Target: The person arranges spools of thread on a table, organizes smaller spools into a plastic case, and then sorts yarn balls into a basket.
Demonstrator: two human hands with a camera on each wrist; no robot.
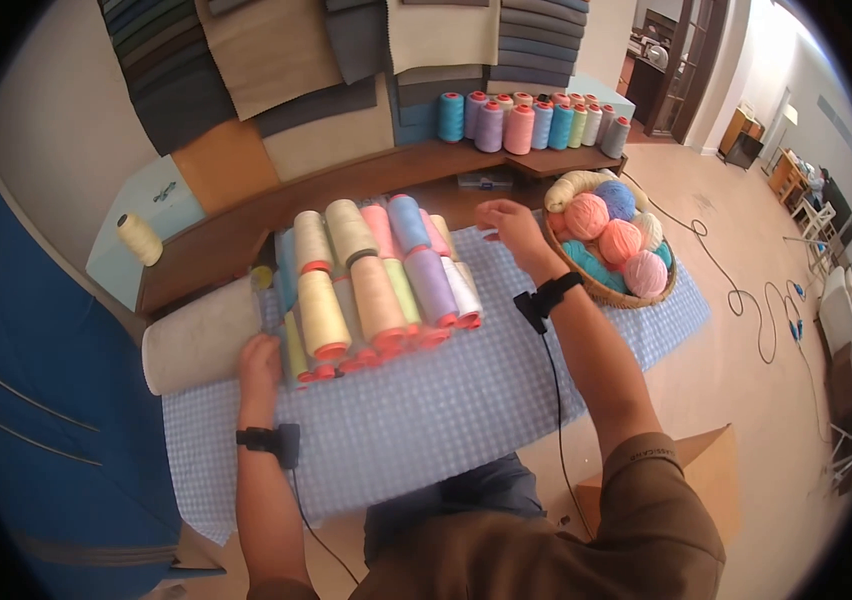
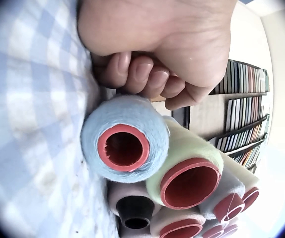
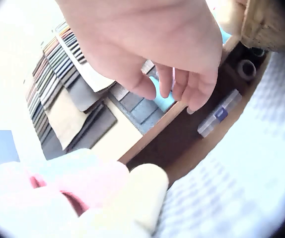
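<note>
Cones of thread in pastel colours lie stacked on their sides on the checked tablecloth, among them a yellow cone [image 1: 324, 318] and a purple cone [image 1: 430, 286]. At the stack's left side is my left hand [image 1: 260, 368], low beside the cloth. The left wrist view shows its bent fingers [image 2: 141, 72] right at a light blue cone [image 2: 95, 148] with a red core; a pale green cone [image 2: 182, 144] lies beside that. Between the stack and a basket of yarn balls, my right hand [image 1: 514, 232] hovers with loosely bent fingers and nothing in them.
A white roll [image 1: 204, 340] lies left of the stack. The wicker basket [image 1: 608, 294] stands at the right end of the checked cloth [image 1: 426, 400]. Behind, a brown shelf [image 1: 376, 172] carries several upright cones. A clear plastic box [image 3: 219, 114] sits at the back.
</note>
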